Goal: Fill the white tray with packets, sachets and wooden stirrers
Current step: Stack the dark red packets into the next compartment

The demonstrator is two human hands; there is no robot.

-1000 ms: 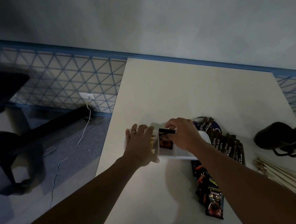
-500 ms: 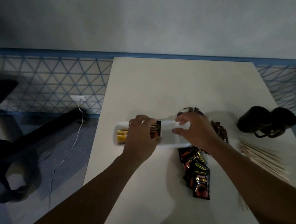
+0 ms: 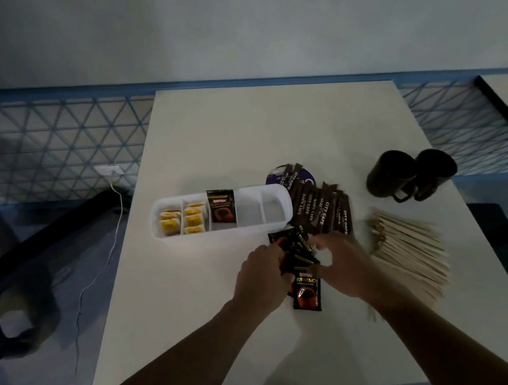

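2 black mugs (image 3: 392, 174) touch on the white table (image 3: 241, 137); a cable (image 3: 119, 205) hangs from the socket (image 3: 109, 170).

Gripped black packets (image 3: 306, 292), orange-red cup print (gold lettering); beyond the grip white tray (image 3: 251, 229), yellow sachets (image 3: 170, 223); right of it brown sticks (image 3: 323, 212), pale wooden stirrers (image 3: 407, 249).

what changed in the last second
The left hand and right hand left the white tray and drew back to the loose black packets. One black packet was left standing in the tray. The yellow sachets, stirrers and mugs unmoved.
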